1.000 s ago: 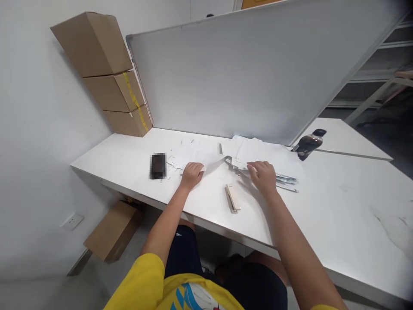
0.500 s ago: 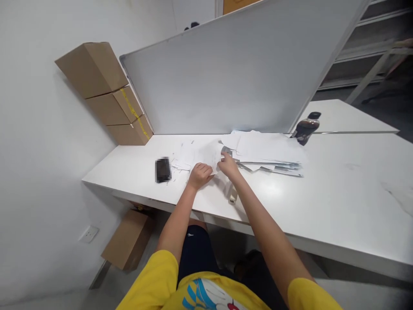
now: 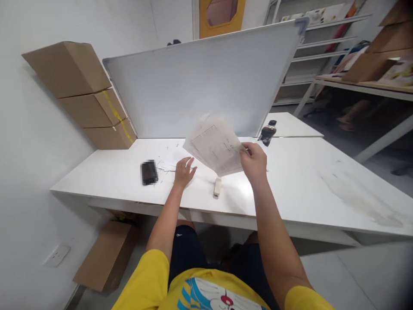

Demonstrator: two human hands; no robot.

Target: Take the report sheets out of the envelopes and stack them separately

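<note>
The scene is viewed by a single camera worn on the head, aimed forward and steeply down over the white desk. The yellow shirt is caught closest, along the bottom edge. The left hand, right hand and papers are framed near the middle, at moderate range. The whiteboard is faced beyond them, its top edge slanted; farther off, shelves are taken in at upper right.
</note>
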